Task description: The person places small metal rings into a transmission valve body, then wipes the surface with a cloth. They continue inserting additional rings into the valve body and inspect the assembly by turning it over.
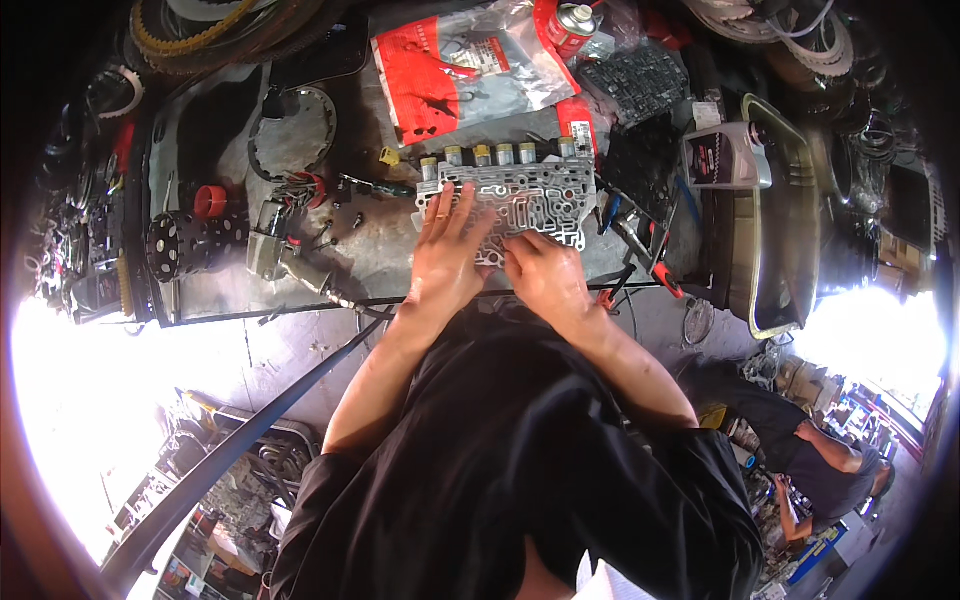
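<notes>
A silver valve body (535, 205) with winding channels lies on the metal workbench in front of me. Along its far side runs a row of cylindrical solenoids (505, 154). My left hand (446, 250) rests flat on the left part of the valve body, fingers stretched out toward the far side. Over the near edge, my right hand (546, 276) is closed, its fingers bent and pressed together against the plate. Whatever those fingers pinch is hidden or too small to make out.
An air tool (272, 240) with a hose lies left of the valve body, near a red ring (210, 201). Pliers (664, 275) lie to the right. A red-and-clear plastic bag (440, 75), a spray can (573, 28) and a grey bottle (722, 155) stand behind. Another person (815, 450) works at lower right.
</notes>
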### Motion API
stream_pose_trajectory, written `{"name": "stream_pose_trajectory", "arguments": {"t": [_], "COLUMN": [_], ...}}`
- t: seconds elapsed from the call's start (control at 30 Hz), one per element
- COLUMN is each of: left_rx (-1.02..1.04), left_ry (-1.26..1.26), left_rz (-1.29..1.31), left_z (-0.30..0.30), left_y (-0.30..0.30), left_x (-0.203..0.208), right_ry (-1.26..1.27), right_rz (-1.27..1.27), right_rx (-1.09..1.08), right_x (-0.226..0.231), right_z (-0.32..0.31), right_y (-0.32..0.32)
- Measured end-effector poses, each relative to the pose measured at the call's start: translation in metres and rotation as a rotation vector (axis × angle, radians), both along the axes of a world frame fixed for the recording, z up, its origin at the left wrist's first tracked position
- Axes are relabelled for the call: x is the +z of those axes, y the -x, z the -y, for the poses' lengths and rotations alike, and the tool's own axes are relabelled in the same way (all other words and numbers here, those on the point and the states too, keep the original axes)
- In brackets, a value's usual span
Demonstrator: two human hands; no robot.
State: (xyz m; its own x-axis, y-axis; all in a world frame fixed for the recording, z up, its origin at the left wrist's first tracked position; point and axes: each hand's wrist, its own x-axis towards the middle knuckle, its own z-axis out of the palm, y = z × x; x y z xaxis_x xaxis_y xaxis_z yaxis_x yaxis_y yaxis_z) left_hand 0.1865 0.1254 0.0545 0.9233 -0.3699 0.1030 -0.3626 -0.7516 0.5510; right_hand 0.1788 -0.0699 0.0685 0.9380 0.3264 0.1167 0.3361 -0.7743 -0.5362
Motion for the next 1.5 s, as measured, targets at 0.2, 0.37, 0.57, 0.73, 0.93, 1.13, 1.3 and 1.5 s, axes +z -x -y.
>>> {"name": "stream_pose_trajectory", "arguments": {"t": [0.2, 0.37, 0.57, 0.73, 0.93, 1.13, 1.3, 1.5], "left_rx": [0.026, 0.024, 0.031, 0.038, 0.051, 0.037, 0.035, 0.029], "left_ry": [-0.032, 0.022, 0.026, 0.020, 0.022, -0.073, -0.075, -0.031], "left_rz": [-0.017, 0.020, 0.055, 0.065, 0.073, 0.014, 0.035, 0.042], "left_z": [0.001, 0.002, 0.003, 0.003, 0.004, 0.003, 0.002, 0.001], "left_y": [0.003, 0.005, 0.005, 0.006, 0.007, 0.006, 0.006, 0.007], "left_x": [-0.002, -0.004, -0.009, -0.013, -0.014, -0.013, -0.013, -0.015], "right_ry": [0.050, 0.058, 0.054, 0.103, 0.013, -0.095, -0.321, -0.291], "right_rz": [0.029, -0.015, -0.006, -0.021, 0.078, 0.049, -0.098, -0.255], "right_rx": [0.040, 0.036, 0.016, 0.017, 0.062, 0.010, -0.274, -0.278], "right_x": [0.003, 0.003, -0.001, -0.003, -0.006, 0.011, 0.031, 0.023], "right_z": [-0.003, -0.003, -0.005, -0.006, -0.002, 0.000, 0.018, 0.016], "right_y": [0.000, -0.002, 0.001, 0.002, 0.003, -0.002, -0.008, 0.002]}}
